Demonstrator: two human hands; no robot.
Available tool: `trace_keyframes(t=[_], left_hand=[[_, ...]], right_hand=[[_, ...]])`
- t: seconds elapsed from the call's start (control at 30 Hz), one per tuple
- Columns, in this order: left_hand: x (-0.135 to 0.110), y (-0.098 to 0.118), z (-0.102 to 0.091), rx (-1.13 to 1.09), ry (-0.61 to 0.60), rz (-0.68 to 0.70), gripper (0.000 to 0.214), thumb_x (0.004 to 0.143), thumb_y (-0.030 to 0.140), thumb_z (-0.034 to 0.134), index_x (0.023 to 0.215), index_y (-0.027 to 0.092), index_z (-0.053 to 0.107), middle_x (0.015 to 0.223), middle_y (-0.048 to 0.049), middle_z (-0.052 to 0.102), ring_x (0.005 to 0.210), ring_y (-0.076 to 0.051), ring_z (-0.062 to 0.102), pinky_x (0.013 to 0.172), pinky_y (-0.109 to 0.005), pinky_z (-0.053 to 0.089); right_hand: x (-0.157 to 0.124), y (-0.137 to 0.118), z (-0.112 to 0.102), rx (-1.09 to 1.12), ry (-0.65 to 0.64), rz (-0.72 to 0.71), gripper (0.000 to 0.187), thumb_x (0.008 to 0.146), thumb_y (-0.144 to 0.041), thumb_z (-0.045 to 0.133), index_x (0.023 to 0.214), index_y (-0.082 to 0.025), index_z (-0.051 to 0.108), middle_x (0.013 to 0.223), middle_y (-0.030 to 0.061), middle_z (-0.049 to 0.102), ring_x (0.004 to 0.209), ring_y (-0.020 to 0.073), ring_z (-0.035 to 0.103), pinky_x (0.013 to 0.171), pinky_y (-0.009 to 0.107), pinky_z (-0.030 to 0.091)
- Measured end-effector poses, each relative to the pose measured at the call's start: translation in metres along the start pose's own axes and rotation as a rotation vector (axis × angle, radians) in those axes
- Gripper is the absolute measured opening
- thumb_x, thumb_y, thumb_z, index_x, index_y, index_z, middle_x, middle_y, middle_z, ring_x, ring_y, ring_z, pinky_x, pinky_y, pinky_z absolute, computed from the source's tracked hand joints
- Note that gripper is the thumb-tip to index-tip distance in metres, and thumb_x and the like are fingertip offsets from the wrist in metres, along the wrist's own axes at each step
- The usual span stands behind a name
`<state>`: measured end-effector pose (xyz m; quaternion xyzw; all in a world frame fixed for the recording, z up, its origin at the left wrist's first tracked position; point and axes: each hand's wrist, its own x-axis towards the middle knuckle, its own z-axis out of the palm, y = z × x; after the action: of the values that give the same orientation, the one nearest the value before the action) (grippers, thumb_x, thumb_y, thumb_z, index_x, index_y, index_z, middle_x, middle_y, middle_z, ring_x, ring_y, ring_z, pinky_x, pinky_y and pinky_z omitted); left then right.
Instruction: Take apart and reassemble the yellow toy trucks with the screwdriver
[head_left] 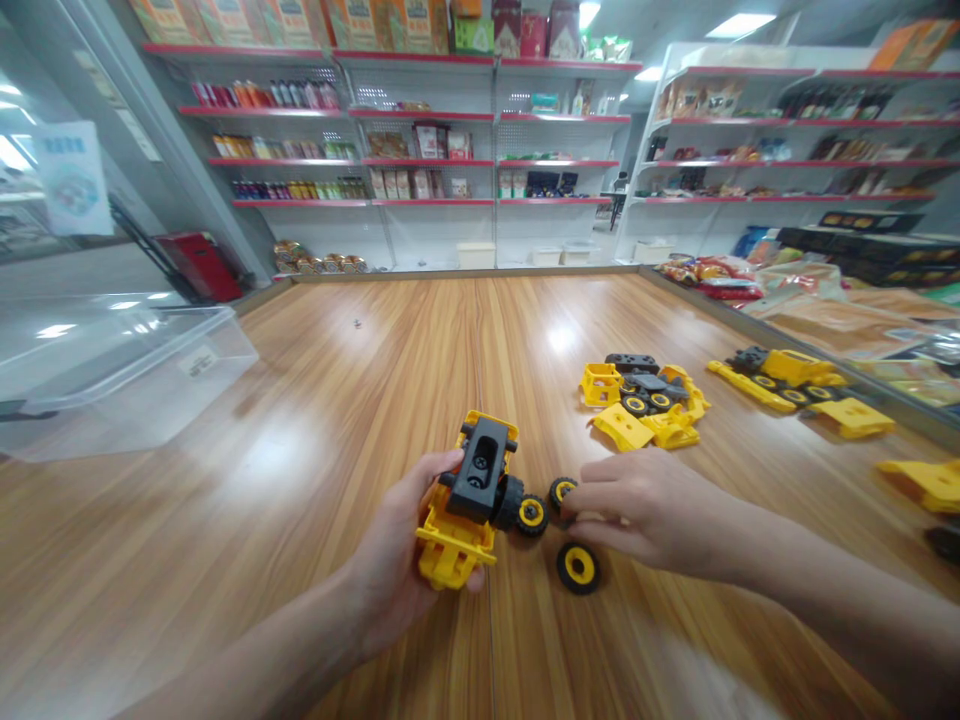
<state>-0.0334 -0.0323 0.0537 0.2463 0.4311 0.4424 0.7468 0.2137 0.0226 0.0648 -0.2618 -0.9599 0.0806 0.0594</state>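
My left hand is closed around a yellow and black toy truck, with its black underside and screws turned up toward me. Just right of the truck, a small black toy wheel with a yellow rim lies close against its black parts. My right hand has its fingers closed on another toy wheel at the table surface. Nearer to me, below those fingertips, a third wheel rests flat on the wood.
Yellow and black toy vehicle parts lie beyond my right hand, with another group farther right. A clear plastic bin stands at left on the wooden table. Packaged goods border the right side; stocked shelves stand behind.
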Motion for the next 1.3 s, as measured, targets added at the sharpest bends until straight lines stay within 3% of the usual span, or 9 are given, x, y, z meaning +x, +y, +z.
trace_keyframes(t=[0.2,0.33,0.47,0.9,1.2,1.3], left_hand=[[0.0,0.0,0.0,0.0,-0.008,0.004,0.037,0.091,0.048,0.046,0.089,0.014,0.063,0.073,-0.0044,0.059,0.055,-0.015,0.052,0.043,-0.026,0.045],[0.0,0.0,0.001,0.008,-0.01,0.009,0.037,0.091,0.047,0.046,0.09,0.014,0.063,0.074,-0.0047,0.059,0.056,-0.015,0.052,0.043,-0.026,0.045],[0.0,0.001,0.001,0.008,-0.009,0.005,0.037,0.092,0.047,0.045,0.09,0.015,0.063,0.074,-0.0046,0.059,0.056,-0.015,0.052,0.043,-0.025,0.045],[0.001,-0.001,0.0,0.002,-0.006,0.0,0.036,0.091,0.047,0.047,0.092,0.015,0.064,0.075,-0.0048,0.06,0.056,-0.016,0.052,0.042,-0.026,0.045],[-0.001,0.0,0.0,0.01,0.002,0.007,0.037,0.09,0.048,0.048,0.09,0.014,0.064,0.073,-0.0047,0.059,0.057,-0.016,0.052,0.042,-0.026,0.045],[0.0,-0.001,0.0,0.007,-0.007,0.005,0.038,0.09,0.048,0.047,0.089,0.014,0.064,0.074,-0.0049,0.059,0.056,-0.015,0.052,0.042,-0.026,0.045]], right_hand=[[-0.004,-0.006,-0.009,0.078,-0.13,-0.048,0.012,0.089,-0.024,0.06,0.087,-0.023,0.072,0.076,0.0006,0.069,0.071,0.0149,0.063,0.063,0.027,0.037],[-0.004,-0.01,-0.012,0.107,-0.128,-0.033,0.011,0.088,-0.026,0.063,0.092,-0.023,0.073,0.079,0.002,0.07,0.074,0.0168,0.065,0.065,0.028,0.039],[-0.006,-0.012,-0.013,0.116,-0.131,-0.018,0.017,0.085,-0.018,0.062,0.095,-0.025,0.073,0.081,0.002,0.071,0.077,0.0178,0.065,0.066,0.029,0.039],[-0.007,-0.006,-0.01,0.105,-0.184,-0.043,0.014,0.088,-0.017,0.058,0.089,-0.023,0.07,0.08,0.0012,0.07,0.078,0.0165,0.065,0.067,0.028,0.039],[-0.003,-0.011,-0.008,0.145,-0.029,-0.03,0.017,0.09,-0.02,0.059,0.097,-0.023,0.074,0.083,0.0041,0.071,0.072,0.016,0.064,0.062,0.026,0.038],[-0.002,-0.013,-0.006,0.182,-0.041,-0.03,0.014,0.087,-0.026,0.065,0.097,-0.025,0.074,0.083,0.0027,0.072,0.072,0.0158,0.064,0.061,0.025,0.038]])
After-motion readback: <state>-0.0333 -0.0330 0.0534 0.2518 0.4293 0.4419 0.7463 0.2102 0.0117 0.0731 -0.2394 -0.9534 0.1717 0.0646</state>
